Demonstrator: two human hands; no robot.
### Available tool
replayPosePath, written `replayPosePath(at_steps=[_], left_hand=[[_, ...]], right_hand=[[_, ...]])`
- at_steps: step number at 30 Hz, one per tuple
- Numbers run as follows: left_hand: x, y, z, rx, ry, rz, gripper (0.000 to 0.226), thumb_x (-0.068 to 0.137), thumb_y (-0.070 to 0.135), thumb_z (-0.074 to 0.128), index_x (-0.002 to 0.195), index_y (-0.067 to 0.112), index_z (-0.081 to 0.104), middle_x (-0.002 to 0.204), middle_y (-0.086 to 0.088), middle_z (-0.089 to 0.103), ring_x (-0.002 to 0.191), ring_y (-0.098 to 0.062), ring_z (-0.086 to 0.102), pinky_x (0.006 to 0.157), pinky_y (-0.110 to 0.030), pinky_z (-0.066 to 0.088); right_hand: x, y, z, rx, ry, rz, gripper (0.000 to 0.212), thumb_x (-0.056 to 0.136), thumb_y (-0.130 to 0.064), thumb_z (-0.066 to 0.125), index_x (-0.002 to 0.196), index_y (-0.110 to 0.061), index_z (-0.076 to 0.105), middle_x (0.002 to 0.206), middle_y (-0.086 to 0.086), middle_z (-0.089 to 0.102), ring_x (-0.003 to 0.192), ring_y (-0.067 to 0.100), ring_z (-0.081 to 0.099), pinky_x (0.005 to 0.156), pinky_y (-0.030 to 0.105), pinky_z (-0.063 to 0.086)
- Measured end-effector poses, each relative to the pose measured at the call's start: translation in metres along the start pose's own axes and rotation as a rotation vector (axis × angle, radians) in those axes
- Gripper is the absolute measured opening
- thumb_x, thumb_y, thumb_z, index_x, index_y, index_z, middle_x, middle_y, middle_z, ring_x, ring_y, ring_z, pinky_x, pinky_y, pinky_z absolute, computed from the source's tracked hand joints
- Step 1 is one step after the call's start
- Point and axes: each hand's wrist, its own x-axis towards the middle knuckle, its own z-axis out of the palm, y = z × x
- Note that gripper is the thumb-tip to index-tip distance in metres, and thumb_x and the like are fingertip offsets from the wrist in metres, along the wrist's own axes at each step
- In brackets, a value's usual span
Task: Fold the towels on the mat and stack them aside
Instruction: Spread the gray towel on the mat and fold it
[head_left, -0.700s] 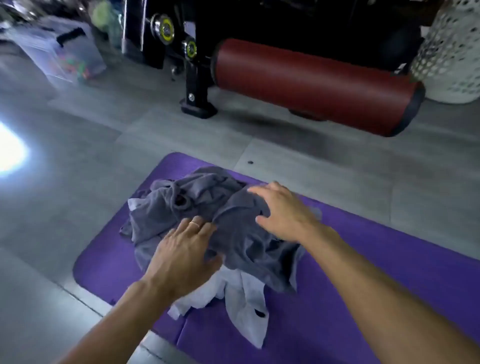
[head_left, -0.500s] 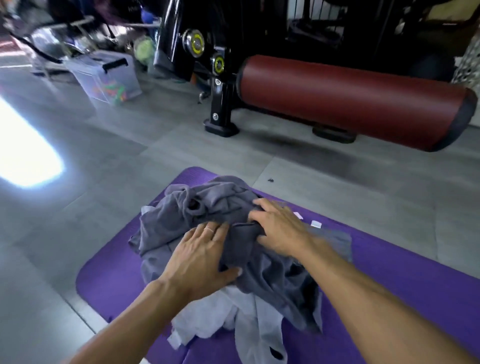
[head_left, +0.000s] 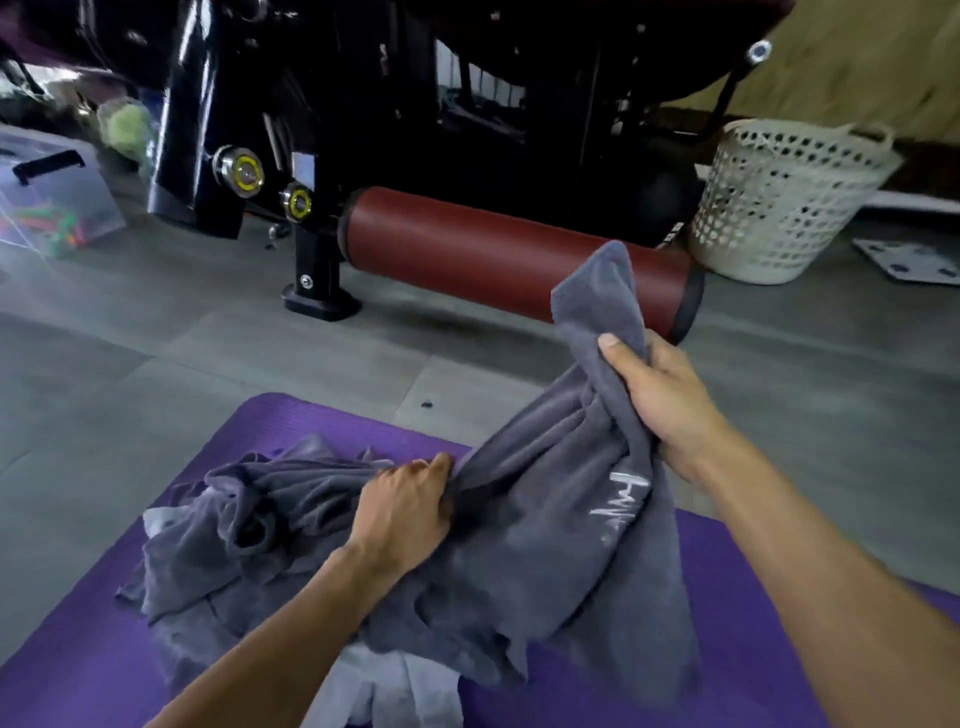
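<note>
**Inspection: dark towel being separated from the pile**

The floor is grey tile. On it lies the purple mat, which carries everything I am working on. Beyond it stand a black exercise machine with a red padded roller and, to the right, a white perforated basket.

The pile of towels sits crumpled at the near left of the mat, dark grey over a paler towel showing at the front edge. No towel is folded and no stack is begun, so I judge the task to be at its start.

The grey towel is half lifted and carries white lettering. My right hand holds it raised, fingers curled round a bunched edge with a corner standing above the fist. My left hand grips a gather lower down, close to the pile.

To do this step well, I should draw the towel fully clear of the others, work both hands out to neighbouring corners, and spread it flat on bare mat before the first fold. Bunched grips risk a crooked fold.
</note>
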Motion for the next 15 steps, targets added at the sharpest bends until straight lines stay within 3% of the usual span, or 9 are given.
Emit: replayPosePath(at_steps=[3, 5, 8, 10, 12, 15], left_hand=[[0.015, 0.038, 0.000, -0.127, 0.034, 0.042, 0.014, 0.096, 0.023, 0.044, 0.103, 0.012, 0.048, 0.096, -0.013, 0.067, 0.089, -0.041, 0.063, 0.065, -0.039, 0.037], [0.027, 0.078, -0.006, -0.199, 0.059, 0.115, 0.018, 0.097, 0.026, 0.042, 0.104, 0.010, 0.049, 0.096, -0.014, 0.067, 0.089, -0.042, 0.061, 0.065, -0.038, 0.035], [0.043, 0.158, -0.013, -0.232, 0.044, 0.265, 0.023, 0.093, 0.031, 0.046, 0.104, 0.012, 0.051, 0.102, -0.014, 0.067, 0.096, -0.041, 0.059, 0.070, -0.041, 0.041], [0.047, 0.221, -0.011, -0.216, 0.033, 0.334, 0.018, 0.093, 0.029, 0.050, 0.102, 0.013, 0.051, 0.104, -0.012, 0.066, 0.098, -0.040, 0.057, 0.072, -0.041, 0.041], [0.046, 0.286, -0.005, -0.174, 0.037, 0.408, 0.018, 0.093, 0.029, 0.050, 0.101, 0.013, 0.051, 0.105, -0.012, 0.066, 0.099, -0.040, 0.056, 0.075, -0.042, 0.042], [0.038, 0.376, 0.008, -0.141, 0.040, 0.453, 0.021, 0.092, 0.034, 0.051, 0.102, 0.015, 0.052, 0.107, -0.012, 0.066, 0.101, -0.039, 0.057, 0.082, -0.044, 0.046]], right_hand=[[-0.015, 0.005, -0.051, -0.357, 0.069, -0.029, 0.020, 0.087, -0.036, 0.068, 0.086, -0.019, 0.056, 0.079, -0.007, 0.063, 0.072, 0.005, 0.061, 0.060, 0.018, 0.044], [-0.031, 0.013, -0.085, -0.433, 0.031, 0.007, 0.030, 0.078, -0.040, 0.077, 0.091, -0.025, 0.054, 0.085, -0.010, 0.063, 0.073, -0.001, 0.060, 0.057, 0.013, 0.041], [-0.054, 0.042, -0.148, -0.556, -0.050, 0.054, 0.059, 0.059, -0.053, 0.082, 0.104, -0.025, 0.056, 0.096, -0.011, 0.065, 0.086, 0.008, 0.064, 0.068, 0.025, 0.048], [-0.068, 0.069, -0.199, -0.693, -0.038, 0.009, 0.053, 0.054, -0.059, 0.069, 0.094, -0.025, 0.060, 0.087, -0.007, 0.068, 0.083, 0.016, 0.066, 0.069, 0.034, 0.053], [-0.082, 0.096, -0.255, -0.786, 0.014, -0.006, 0.050, 0.059, -0.054, 0.055, 0.096, -0.022, 0.062, 0.090, 0.000, 0.070, 0.089, 0.026, 0.066, 0.074, 0.039, 0.054], [-0.095, 0.124, -0.341, -0.879, 0.141, -0.049, 0.033, 0.076, -0.042, 0.055, 0.099, -0.018, 0.055, 0.098, 0.011, 0.069, 0.096, 0.035, 0.062, 0.075, 0.040, 0.050]])
